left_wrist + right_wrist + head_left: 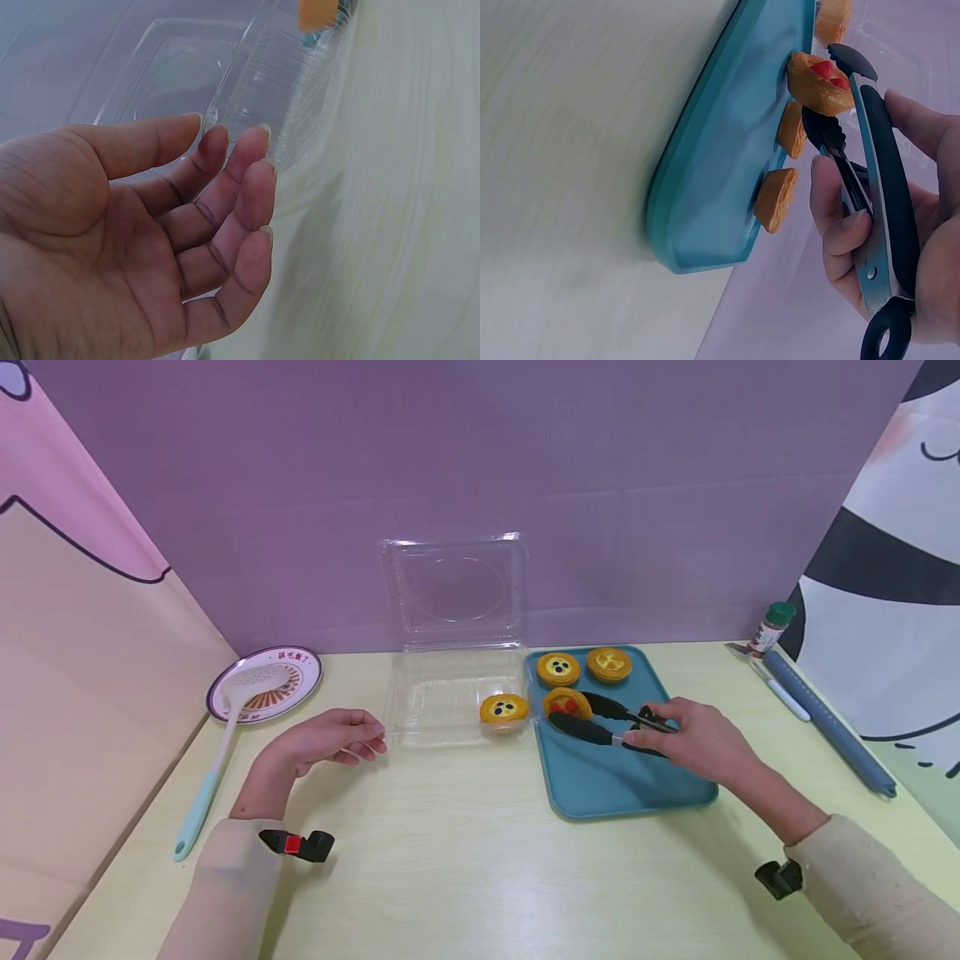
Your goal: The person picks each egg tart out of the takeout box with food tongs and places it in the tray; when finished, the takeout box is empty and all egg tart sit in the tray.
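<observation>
My right hand [693, 739] grips black-and-silver tongs [585, 729]. Their black tips straddle a tart with red topping [567, 702] at the left side of the blue tray [622, 793]; in the right wrist view this tart [810, 86] appears raised above the tray floor. Behind it on the tray sit a tart with dark blue dots [558, 669] and a plain yellow one [609, 665]. A clear plastic box [431, 693] stands with its lid up, a blue-dotted tart [503, 707] at its right end. My left hand [330, 739] holds nothing, fingers loosely bent, fingertips right at the box's left edge.
On the left, a white skimmer with a pale blue handle [197, 814] leans on a patterned plate [303, 689]. At the right back are a green-capped jar [772, 625], a white-handled knife [787, 700] and a blue-grey roll [832, 731]. A purple backdrop [300, 510] rises behind the table.
</observation>
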Motion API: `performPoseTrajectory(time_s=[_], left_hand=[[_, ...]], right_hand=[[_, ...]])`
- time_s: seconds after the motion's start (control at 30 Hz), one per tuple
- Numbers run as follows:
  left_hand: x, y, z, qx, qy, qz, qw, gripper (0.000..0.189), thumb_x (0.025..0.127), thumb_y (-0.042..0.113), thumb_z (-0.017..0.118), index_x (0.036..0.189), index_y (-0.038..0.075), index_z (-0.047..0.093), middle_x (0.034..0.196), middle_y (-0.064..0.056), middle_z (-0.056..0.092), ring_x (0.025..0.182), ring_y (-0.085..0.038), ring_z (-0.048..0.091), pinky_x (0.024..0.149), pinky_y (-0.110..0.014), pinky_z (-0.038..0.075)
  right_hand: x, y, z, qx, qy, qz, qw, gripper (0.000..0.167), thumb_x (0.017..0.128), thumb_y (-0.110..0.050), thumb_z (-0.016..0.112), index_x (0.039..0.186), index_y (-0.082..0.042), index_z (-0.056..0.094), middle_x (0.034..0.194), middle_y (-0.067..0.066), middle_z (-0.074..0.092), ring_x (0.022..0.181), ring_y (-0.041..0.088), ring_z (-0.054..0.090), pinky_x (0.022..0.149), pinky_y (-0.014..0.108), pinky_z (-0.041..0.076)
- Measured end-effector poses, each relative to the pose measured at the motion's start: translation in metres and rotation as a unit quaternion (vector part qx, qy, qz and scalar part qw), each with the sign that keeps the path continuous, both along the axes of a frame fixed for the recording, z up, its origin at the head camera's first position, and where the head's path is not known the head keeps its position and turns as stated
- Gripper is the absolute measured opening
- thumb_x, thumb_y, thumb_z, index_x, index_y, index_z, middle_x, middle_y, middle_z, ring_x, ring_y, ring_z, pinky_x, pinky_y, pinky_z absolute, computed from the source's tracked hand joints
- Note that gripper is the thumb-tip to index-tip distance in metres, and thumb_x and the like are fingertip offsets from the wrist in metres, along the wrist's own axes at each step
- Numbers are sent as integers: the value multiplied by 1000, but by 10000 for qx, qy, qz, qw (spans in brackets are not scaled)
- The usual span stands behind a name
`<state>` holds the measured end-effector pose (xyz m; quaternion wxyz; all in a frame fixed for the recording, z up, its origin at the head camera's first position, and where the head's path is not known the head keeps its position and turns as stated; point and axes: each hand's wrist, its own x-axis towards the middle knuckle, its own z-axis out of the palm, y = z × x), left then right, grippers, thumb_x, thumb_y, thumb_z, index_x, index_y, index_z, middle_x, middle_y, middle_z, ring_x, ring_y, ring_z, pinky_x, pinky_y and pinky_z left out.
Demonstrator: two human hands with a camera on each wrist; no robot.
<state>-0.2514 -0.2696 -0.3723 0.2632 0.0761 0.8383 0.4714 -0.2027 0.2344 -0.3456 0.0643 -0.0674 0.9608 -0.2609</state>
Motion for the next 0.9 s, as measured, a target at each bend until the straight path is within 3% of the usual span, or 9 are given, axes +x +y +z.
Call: performPoseTrajectory(time_s=[0.27,0.43,0.7,0.83,0.9], left_hand=[[0,0,0,8,-3,3,10000,36,104,30,53,119,-2,58,107,-5,70,97,-18,66,87,-34,53],[0,0,0,-2,6,-6,10000,37,104,31,53,120,-2,57,108,-6,70,98,-18,66,87,-34,52],[0,0,0,-6,0,-3,10000,37,104,31,53,120,-2,57,107,-5,69,99,-19,66,87,-34,53],[0,0,1,12,-5,5,10000,37,104,31,53,120,-3,57,107,-5,70,99,-19,66,87,-34,53],[0,0,1,25,-6,7,10000,37,104,31,54,120,-2,57,108,-5,70,99,-19,66,87,-34,53]], right_hand=[[-1,2,1,-362,-128,0,9993,80,90,-58,66,144,-1,52,122,22,62,67,19,69,66,31,50],[-1,2,2,-459,-162,-18,9988,76,91,-57,66,142,-2,55,119,21,64,62,20,68,66,32,48],[-4,2,2,-164,-275,-219,9992,90,86,-65,67,147,-1,47,111,18,63,68,20,66,62,31,47],[-5,1,1,143,-23,-252,9996,91,85,-65,67,146,0,48,101,15,61,73,20,59,58,30,42],[-6,1,1,336,165,-247,9990,90,85,-66,67,145,0,49,103,16,62,78,21,56,58,30,39]])
